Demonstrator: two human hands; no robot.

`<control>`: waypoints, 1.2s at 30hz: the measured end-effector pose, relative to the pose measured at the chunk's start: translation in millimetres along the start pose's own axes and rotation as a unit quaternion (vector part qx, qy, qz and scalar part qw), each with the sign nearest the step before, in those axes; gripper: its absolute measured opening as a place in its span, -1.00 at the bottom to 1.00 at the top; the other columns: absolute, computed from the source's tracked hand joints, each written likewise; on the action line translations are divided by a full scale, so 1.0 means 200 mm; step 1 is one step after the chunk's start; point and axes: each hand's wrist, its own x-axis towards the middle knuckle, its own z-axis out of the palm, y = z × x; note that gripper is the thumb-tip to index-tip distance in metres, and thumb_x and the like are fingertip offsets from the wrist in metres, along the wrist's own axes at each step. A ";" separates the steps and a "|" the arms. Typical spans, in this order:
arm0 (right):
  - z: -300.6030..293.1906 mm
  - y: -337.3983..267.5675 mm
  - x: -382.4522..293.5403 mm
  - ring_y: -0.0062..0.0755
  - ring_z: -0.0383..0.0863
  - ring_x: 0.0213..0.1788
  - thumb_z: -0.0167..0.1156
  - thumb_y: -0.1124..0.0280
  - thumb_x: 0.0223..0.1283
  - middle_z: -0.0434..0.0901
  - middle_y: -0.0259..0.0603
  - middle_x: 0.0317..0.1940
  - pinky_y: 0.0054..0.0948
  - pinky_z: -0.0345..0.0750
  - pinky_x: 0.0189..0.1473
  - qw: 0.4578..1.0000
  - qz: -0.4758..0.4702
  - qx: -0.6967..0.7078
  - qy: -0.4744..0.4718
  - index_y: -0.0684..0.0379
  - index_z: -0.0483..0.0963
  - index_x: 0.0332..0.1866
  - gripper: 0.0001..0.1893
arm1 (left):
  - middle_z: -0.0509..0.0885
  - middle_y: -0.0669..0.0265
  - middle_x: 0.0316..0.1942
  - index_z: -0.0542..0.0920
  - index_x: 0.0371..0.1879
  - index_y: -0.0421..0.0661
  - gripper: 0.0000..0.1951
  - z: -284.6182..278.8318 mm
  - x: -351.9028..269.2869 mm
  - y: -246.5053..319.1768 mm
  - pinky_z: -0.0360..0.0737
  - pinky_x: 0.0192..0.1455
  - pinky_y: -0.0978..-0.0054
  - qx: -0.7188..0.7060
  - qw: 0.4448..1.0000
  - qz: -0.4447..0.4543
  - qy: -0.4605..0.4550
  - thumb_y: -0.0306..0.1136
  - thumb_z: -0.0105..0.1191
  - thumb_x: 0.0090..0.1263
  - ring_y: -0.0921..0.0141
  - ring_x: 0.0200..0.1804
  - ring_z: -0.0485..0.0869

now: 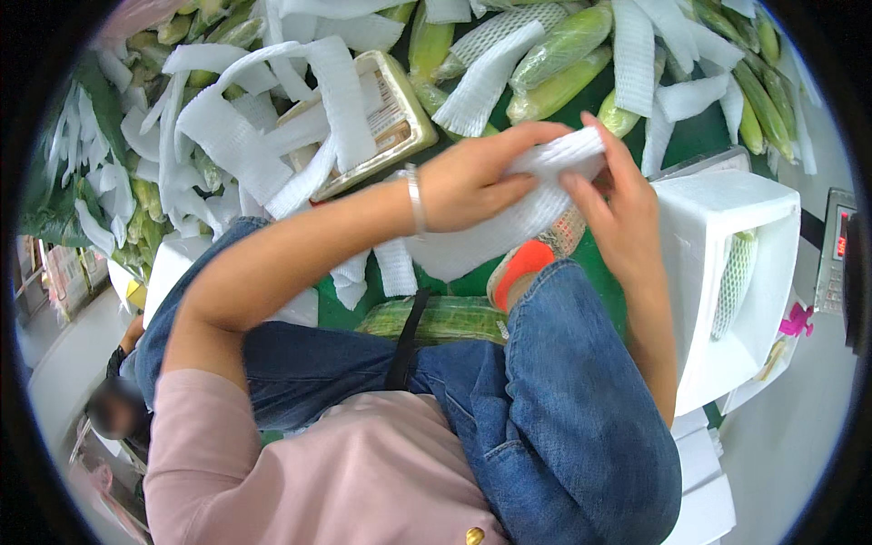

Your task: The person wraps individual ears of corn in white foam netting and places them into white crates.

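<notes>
A white foam net sleeve (490, 231) is stretched between my two hands above the green floor covering. My left hand (470, 180) grips its upper left part, wearing a pale bracelet at the wrist. My right hand (610, 191) pinches the sleeve's right end between thumb and fingers. Beyond my hands lie green elongated vegetables (562, 51) in clear film, with loose foam net sleeves (487, 82) over and among them. Whether anything sits inside the held sleeve cannot be seen.
A cream basket (415, 102) lies left of centre under foam sleeves. On the right stands a white foam box (770, 272) holding a netted vegetable (736, 286); beyond it is a digital scale display (841, 235). A wrapped green bundle (443, 319) lies before my lap. Another person (119, 409) is far left.
</notes>
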 end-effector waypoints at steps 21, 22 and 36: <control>0.12 0.42 0.06 -0.40 0.59 -0.14 -0.02 0.47 0.26 0.59 -0.15 -0.18 -0.42 0.51 -0.01 0.760 0.188 0.622 0.014 0.34 0.46 -0.07 -0.77 | 0.63 0.23 -0.15 0.43 0.09 -0.18 -0.61 0.19 -0.15 -0.22 0.53 -0.02 0.53 -0.426 0.868 -0.254 0.020 -0.42 0.05 0.27 0.42 -0.12 0.60; 0.18 0.52 0.07 -0.45 0.59 -0.17 -0.02 0.46 0.26 0.59 -0.16 -0.22 -0.45 0.50 -0.04 0.863 0.178 0.472 0.026 0.31 0.46 -0.04 -0.76 | 0.63 0.17 -0.19 0.45 0.02 -0.21 -0.65 0.30 -0.20 -0.43 0.52 -0.02 0.49 -0.186 0.971 -0.145 0.048 -0.40 0.06 0.26 0.37 -0.15 0.60; 0.20 0.13 -0.09 -0.67 0.44 -0.40 0.04 0.23 0.31 0.54 -0.31 -0.50 -0.57 0.41 -0.33 0.960 0.121 0.253 0.006 0.31 0.49 -0.28 -0.70 | 0.55 0.29 -0.11 0.43 -0.10 -0.05 -0.75 0.48 -0.31 -0.16 0.51 0.02 0.37 -0.615 0.701 -0.191 0.307 -0.18 -0.15 0.42 0.40 -0.06 0.55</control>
